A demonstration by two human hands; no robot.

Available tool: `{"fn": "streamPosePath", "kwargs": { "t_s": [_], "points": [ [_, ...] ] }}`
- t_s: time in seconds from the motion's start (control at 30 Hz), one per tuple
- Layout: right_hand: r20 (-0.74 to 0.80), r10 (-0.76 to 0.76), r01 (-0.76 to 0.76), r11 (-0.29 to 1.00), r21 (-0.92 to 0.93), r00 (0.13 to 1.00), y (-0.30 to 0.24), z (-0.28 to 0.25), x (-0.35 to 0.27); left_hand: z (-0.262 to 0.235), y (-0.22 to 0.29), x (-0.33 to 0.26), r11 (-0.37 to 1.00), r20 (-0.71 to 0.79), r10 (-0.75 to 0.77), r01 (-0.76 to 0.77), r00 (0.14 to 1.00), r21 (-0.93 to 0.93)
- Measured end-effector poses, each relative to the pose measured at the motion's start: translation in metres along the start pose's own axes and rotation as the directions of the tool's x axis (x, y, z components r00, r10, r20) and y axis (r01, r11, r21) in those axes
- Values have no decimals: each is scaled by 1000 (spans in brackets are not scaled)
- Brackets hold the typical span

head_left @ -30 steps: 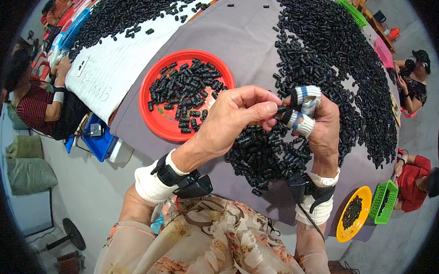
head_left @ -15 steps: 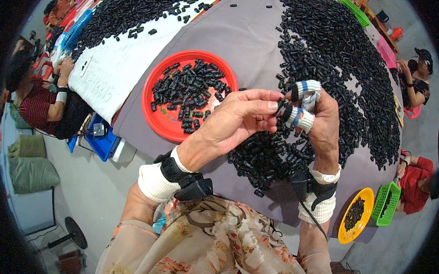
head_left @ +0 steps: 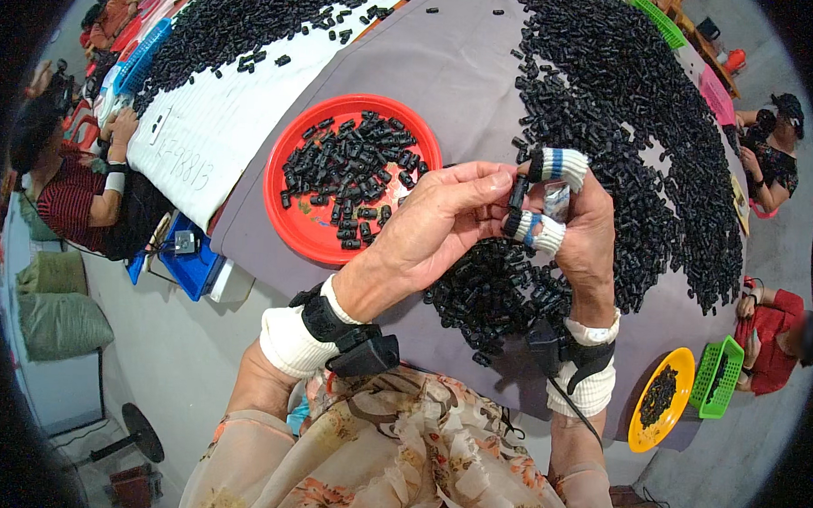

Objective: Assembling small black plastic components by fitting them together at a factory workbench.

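Observation:
My left hand point(head_left: 434, 228) and my right hand point(head_left: 582, 229) meet above the grey table point(head_left: 466, 72). Between their fingertips they pinch one small black plastic part point(head_left: 517, 193). White-and-blue cloth guards cover my right thumb and forefinger. A small silvery piece shows in my right palm. Right below my hands lies a heap of black parts point(head_left: 494, 297). Left of my left hand stands a red round tray point(head_left: 305, 224) holding several black parts.
A very large spread of black parts point(head_left: 644, 128) covers the table's right side, another pile point(head_left: 244, 24) lies on a white sheet at upper left. A yellow bowl point(head_left: 656, 402) and green basket point(head_left: 720, 377) stand lower right. Other people sit around the table's edges.
My hands have stayed together over the heap, with fingers shifting slightly on the black part. Nothing else has visibly moved.

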State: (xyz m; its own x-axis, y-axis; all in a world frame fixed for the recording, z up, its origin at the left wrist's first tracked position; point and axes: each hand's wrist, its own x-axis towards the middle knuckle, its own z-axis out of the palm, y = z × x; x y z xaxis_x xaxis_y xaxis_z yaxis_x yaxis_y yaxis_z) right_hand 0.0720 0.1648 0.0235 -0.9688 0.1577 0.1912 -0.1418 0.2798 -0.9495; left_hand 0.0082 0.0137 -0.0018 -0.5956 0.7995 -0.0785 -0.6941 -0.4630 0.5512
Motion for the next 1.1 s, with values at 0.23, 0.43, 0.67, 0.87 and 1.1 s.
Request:
{"fn": "streamPosePath", "kwargs": {
  "t_s": [0.23, 0.43, 0.67, 0.87, 1.1],
  "points": [
    [10, -47, 47, 999, 15, 999, 4, 1, 0, 11, 6, -4, 978, -102, 46, -24, 994, 208],
    [27, -23, 23, 1000, 18, 999, 0, 1, 2, 3, 2, 2, 984, -85, 17, -1, 996, 176],
    [27, -21, 22, 998, -58, 999, -1, -2, 3, -5, 0, 6, 992, -44, 32, -26, 999, 124],
    [24, 25, -23, 996, -86, 999, -2, 1, 4, -1, 3, 3, 995, -67, 42, -36, 997, 89],
    [19, 62, -61, 996, -60, 998, -5, -5, 9, -13, 5, 3, 990, 109, 10, 5, 994, -141]
  ]
}}
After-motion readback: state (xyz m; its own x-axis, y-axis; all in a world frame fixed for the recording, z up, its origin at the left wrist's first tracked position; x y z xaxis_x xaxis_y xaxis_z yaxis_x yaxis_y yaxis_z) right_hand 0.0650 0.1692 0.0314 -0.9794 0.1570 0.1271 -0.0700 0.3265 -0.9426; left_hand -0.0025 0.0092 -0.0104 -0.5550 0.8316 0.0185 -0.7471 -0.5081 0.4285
